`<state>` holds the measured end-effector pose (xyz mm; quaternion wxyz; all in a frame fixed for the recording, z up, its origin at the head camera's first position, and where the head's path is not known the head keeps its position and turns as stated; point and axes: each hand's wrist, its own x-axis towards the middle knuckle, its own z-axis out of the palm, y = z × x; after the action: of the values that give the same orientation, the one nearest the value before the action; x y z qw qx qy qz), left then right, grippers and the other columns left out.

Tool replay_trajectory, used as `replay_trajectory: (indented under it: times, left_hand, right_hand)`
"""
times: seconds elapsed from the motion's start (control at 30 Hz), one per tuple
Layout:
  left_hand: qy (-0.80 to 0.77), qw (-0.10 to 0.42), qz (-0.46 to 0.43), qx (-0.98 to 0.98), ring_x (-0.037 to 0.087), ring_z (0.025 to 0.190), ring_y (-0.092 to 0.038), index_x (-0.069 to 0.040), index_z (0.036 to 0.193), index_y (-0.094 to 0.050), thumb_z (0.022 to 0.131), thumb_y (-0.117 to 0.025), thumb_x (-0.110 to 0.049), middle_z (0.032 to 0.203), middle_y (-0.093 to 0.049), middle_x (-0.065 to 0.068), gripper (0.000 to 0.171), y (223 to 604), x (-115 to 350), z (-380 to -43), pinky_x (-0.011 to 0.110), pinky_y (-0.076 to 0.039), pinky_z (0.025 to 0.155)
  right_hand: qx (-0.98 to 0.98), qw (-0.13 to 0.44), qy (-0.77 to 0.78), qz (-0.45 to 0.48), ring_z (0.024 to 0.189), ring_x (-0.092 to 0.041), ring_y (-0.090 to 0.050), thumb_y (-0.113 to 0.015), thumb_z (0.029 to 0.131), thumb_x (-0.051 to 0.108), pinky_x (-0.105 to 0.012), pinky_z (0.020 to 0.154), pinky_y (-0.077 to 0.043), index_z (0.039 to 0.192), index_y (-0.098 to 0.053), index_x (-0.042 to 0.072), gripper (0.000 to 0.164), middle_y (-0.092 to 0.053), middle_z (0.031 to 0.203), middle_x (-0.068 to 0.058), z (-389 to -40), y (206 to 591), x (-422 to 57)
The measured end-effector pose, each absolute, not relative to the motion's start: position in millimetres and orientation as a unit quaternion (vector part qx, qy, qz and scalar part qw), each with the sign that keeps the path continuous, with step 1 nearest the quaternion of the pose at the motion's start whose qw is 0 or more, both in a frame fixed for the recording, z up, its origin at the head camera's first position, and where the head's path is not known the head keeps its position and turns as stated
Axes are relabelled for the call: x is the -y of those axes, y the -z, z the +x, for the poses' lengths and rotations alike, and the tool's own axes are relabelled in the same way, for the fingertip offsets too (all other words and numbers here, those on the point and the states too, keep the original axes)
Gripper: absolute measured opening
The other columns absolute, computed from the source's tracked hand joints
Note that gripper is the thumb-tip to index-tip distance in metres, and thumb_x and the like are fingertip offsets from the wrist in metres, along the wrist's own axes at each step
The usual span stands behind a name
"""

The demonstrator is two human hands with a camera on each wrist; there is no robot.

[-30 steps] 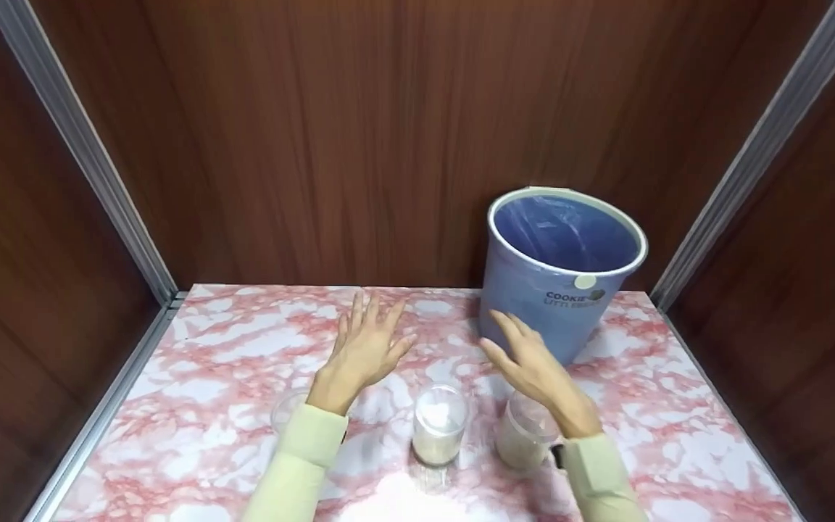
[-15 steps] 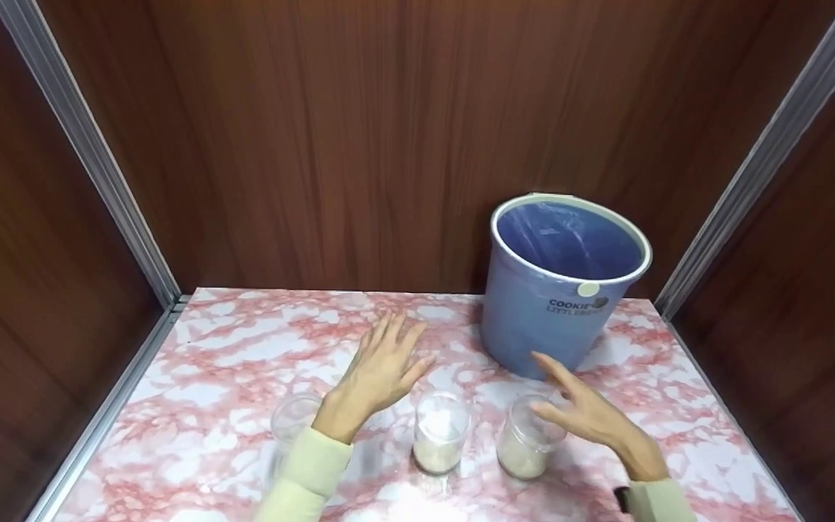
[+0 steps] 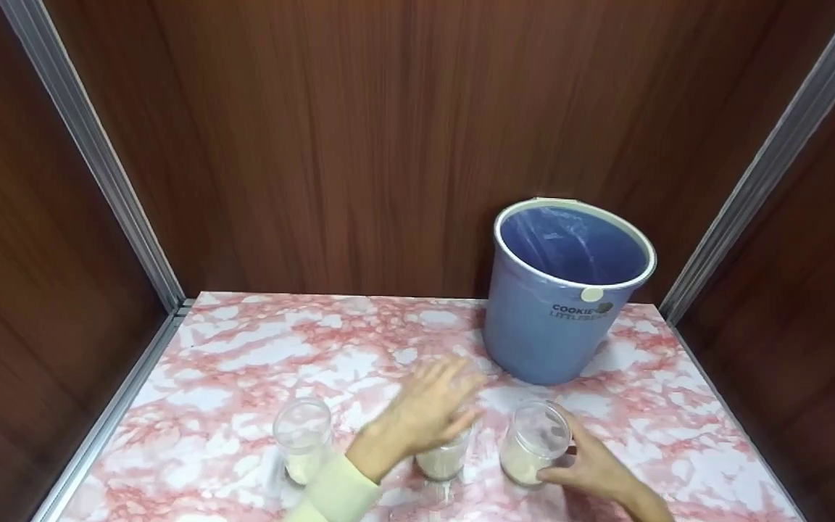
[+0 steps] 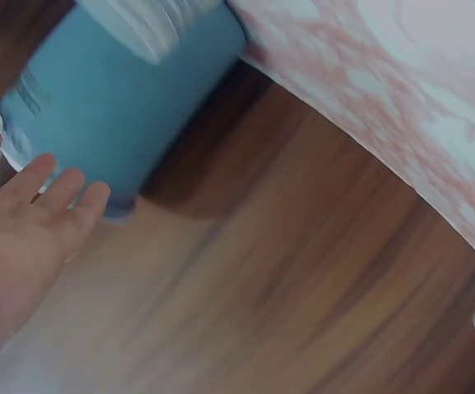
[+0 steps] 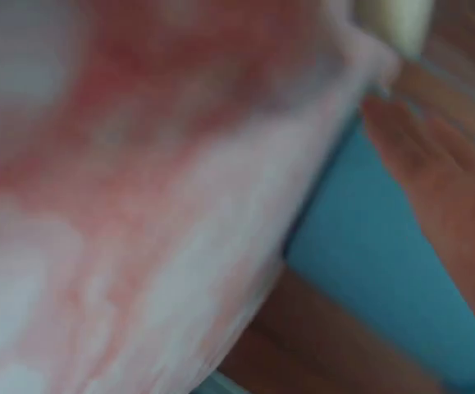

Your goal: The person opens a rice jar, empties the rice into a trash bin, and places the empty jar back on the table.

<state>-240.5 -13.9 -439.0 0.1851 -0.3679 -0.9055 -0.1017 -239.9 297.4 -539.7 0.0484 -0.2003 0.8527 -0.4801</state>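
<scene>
Three clear jars with pale contents stand upright in a row on the marbled table. In the head view my right hand (image 3: 595,464) curls around the right side of the right jar (image 3: 533,442), thumb low at the front, fingers behind. The right wrist view is blurred and does not clearly show that jar. My left hand (image 3: 425,409), fingers extended, hovers over the middle jar (image 3: 443,462) and hides much of it; touch cannot be told. The left jar (image 3: 303,435) stands beside my left forearm, partly behind the sleeve.
A blue bin (image 3: 548,341) with a white rim and a clear liner stands at the back right of the table (image 3: 243,362). Brown wood-grain panels (image 3: 388,145) enclose the back and both sides, with metal rails (image 3: 98,159) at the corners.
My right hand has moved down and round the right side of the right jar. My left hand has shifted right and down, over the middle jar, uncovering the left jar.
</scene>
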Motion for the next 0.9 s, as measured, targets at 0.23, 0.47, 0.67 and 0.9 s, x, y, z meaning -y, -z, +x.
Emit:
replay_trajectory:
  times: [0.23, 0.47, 0.67, 0.9]
  left_hand:
    - [0.056, 0.207, -0.437, 0.874, 0.022, 0.125, -0.042, -0.024, 0.128, -0.048, 0.094, -0.044, -0.043, 0.134, -0.046, 0.006, 0.039, 457.0, -4.6, -224.3, 0.04, -0.034, 0.105]
    - [0.04, 0.274, -0.477, 0.834, 0.019, 0.118, -0.048, -0.023, 0.122, -0.05, 0.09, -0.05, -0.04, 0.126, -0.052, 0.003, 0.037, 463.2, -17.2, -217.0, 0.033, -0.042, 0.096]
    - [0.075, 0.31, -0.486, 0.814, 0.018, 0.118, -0.048, -0.022, 0.121, -0.054, 0.089, -0.052, -0.038, 0.126, -0.051, 0.003, 0.036, 445.7, -22.7, -209.7, 0.032, -0.041, 0.098]
    - [0.152, 0.345, -0.512, 0.771, 0.02, 0.129, -0.039, -0.019, 0.12, -0.056, 0.09, -0.047, -0.042, 0.131, -0.05, 0.005, 0.039, 412.1, -27.0, -195.0, 0.034, -0.032, 0.106]
  right_hand:
    - [-0.856, 0.034, 0.486, -0.172, 0.117, -0.032, -0.05, -0.086, 0.061, 0.026, -0.046, 0.097, -0.037, 0.144, -0.023, 0.021, 0.104, -0.047, 0.134, -0.013, -244.6, 567.5, -276.5]
    - [-0.841, -0.001, 0.495, -0.219, 0.107, -0.026, -0.057, -0.083, 0.068, 0.027, -0.033, 0.087, -0.048, 0.14, -0.029, 0.015, 0.091, -0.055, 0.124, -0.007, -250.2, 562.9, -264.7]
    - [-0.81, 0.018, 0.526, -0.259, 0.11, -0.017, -0.055, -0.076, 0.075, 0.016, -0.029, 0.089, -0.047, 0.14, -0.029, 0.011, 0.08, -0.048, 0.129, -0.016, -238.2, 531.6, -262.4]
    - [-0.744, 0.053, 0.526, -0.41, 0.109, -0.027, -0.056, -0.07, 0.077, 0.007, -0.037, 0.085, -0.051, 0.145, -0.017, 0.007, 0.086, -0.041, 0.134, -0.017, -214.2, 478.0, -250.8]
